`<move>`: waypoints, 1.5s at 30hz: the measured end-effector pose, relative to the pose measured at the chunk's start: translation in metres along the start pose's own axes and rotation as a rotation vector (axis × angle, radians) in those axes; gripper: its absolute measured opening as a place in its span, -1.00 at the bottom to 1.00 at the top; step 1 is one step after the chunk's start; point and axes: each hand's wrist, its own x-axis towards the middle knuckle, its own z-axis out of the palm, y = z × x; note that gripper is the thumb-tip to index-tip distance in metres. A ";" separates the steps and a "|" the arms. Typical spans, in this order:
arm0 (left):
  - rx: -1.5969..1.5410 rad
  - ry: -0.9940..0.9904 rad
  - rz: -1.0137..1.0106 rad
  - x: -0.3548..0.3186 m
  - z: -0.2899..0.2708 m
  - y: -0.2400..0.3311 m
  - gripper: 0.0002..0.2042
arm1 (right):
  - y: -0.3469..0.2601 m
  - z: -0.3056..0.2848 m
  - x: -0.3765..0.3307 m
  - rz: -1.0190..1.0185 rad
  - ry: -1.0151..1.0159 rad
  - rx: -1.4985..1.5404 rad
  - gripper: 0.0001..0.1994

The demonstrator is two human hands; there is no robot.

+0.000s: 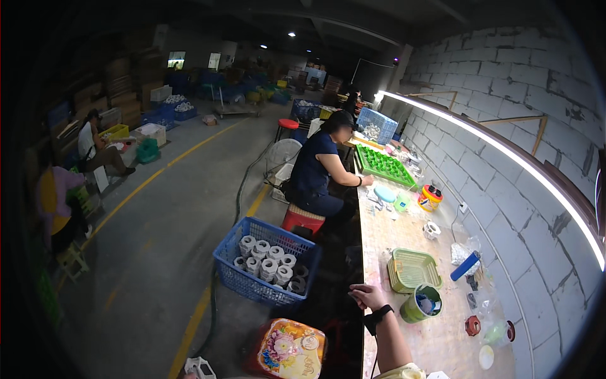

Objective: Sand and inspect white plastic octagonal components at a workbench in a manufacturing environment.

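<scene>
My right hand (367, 295), with a black band at the wrist, reaches over the near edge of the work table (391, 354). Its fingers are drawn together and point left; whatever they may pinch is too small to make out. Close by on the table are a pale green basket (413, 282) and a green bucket (411, 309) with blue stuff inside. At the bottom edge, a sliver of my left hand (189, 376) is closed at a white hollow plastic fitting (199, 367); most of that hand is cut off.
A blue crate (252, 287) of stacked white hexagonal fittings stands on the floor beside a flower-patterned stool (293, 347). Further along the table sits a co-worker (319, 164) at a green tray (385, 165). A blue cylinder (466, 266) lies near the block wall (505, 208).
</scene>
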 end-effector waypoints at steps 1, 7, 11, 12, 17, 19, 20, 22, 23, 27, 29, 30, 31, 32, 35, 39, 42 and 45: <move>-0.066 -0.034 -0.030 0.001 0.000 0.000 -0.89 | 0.001 -0.005 0.007 -0.016 0.033 0.005 -0.74; 0.250 0.258 0.357 -0.029 -0.009 -0.015 -0.81 | -0.049 -0.073 0.083 -0.321 0.402 0.168 -0.36; 0.205 0.377 0.451 -0.052 -0.030 -0.012 -0.72 | -0.105 -0.102 0.129 -0.265 0.531 0.105 -0.31; 0.042 0.320 0.376 -0.055 -0.035 -0.009 -0.71 | -0.116 -0.105 0.136 -0.257 0.483 0.092 -0.30; -0.084 0.343 0.278 -0.055 -0.038 -0.006 -0.71 | -0.144 -0.091 0.170 -0.223 0.492 0.000 -0.27; -0.079 0.349 0.266 -0.050 -0.034 -0.008 -0.71 | -0.146 -0.085 0.176 -0.212 0.505 -0.060 -0.28; -0.076 0.350 0.263 -0.048 -0.032 -0.008 -0.71 | -0.148 -0.083 0.177 -0.205 0.494 -0.131 -0.29; -0.069 0.359 0.254 -0.045 -0.029 -0.008 -0.72 | -0.149 -0.079 0.177 -0.229 0.488 -0.155 -0.29; -0.063 0.359 0.247 -0.043 -0.029 -0.008 -0.72 | -0.149 -0.078 0.177 -0.213 0.497 -0.165 -0.29; -0.033 0.371 0.228 -0.040 -0.024 -0.007 -0.72 | -0.141 -0.084 0.181 -0.214 0.469 -0.128 -0.23; 0.045 0.382 0.241 -0.038 -0.016 -0.005 -0.72 | -0.131 -0.090 0.188 -0.263 0.467 -0.113 -0.28; 0.406 0.333 0.488 -0.037 -0.010 -0.005 -0.74 | -0.124 -0.094 0.192 -0.228 0.473 -0.070 -0.28; 0.741 0.360 0.760 -0.036 -0.002 -0.005 -0.75 | -0.119 -0.097 0.195 -0.294 0.469 0.005 -0.45; 1.456 0.319 1.249 -0.038 0.005 -0.006 -0.77 | -0.114 -0.097 0.200 -0.341 0.460 0.079 -0.55; 0.178 0.358 0.469 -0.041 0.019 0.003 -0.83 | -0.108 -0.100 0.199 -0.320 0.397 0.204 -0.55; 0.521 0.456 0.570 -0.047 0.021 0.005 -0.84 | -0.115 -0.096 0.191 -0.312 0.425 0.051 -0.55; 0.529 0.434 0.463 -0.050 0.008 0.005 -0.84 | -0.116 -0.097 0.183 -0.333 0.447 -0.015 -0.55; 0.653 0.457 0.586 -0.045 0.000 -0.001 -0.82 | -0.110 -0.096 0.184 -0.347 0.452 0.007 -0.54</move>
